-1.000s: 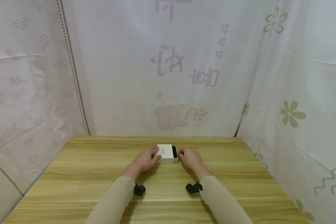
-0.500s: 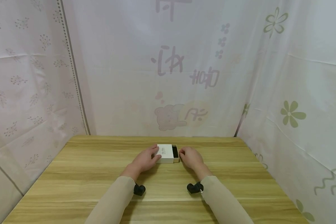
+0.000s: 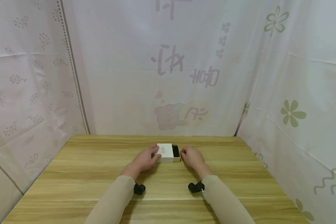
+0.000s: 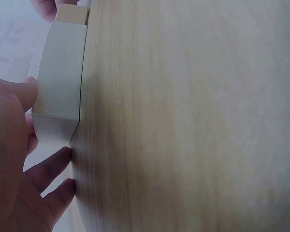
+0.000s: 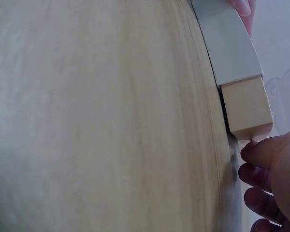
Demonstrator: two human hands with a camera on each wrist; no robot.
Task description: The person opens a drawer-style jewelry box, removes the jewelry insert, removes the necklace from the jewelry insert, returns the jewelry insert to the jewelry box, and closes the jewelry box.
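Observation:
A small white drawer box [image 3: 168,149] with fine dark print on top lies on the wooden table. Its tan inner drawer [image 5: 246,104] sticks out at the right end, with a black interior showing in the head view. My left hand [image 3: 144,158] grips the white sleeve at its left end, thumb near the front edge and fingers toward the back. At the drawer's outer end, my right hand [image 3: 193,156] pinches a small pull tab between thumb and curled fingers; the tab is mostly hidden by the thumb.
The wood-grain table [image 3: 162,205] reaches back to a pale printed curtain [image 3: 123,77]. More curtain hangs along both sides. A black wrist camera [image 3: 139,189] sits at the left cuff, another black wrist camera [image 3: 196,187] at the right.
My right hand has shifted slightly right, and the drawer has slid farther out of the sleeve, showing more of its black interior. My left hand and the sleeve have stayed in place.

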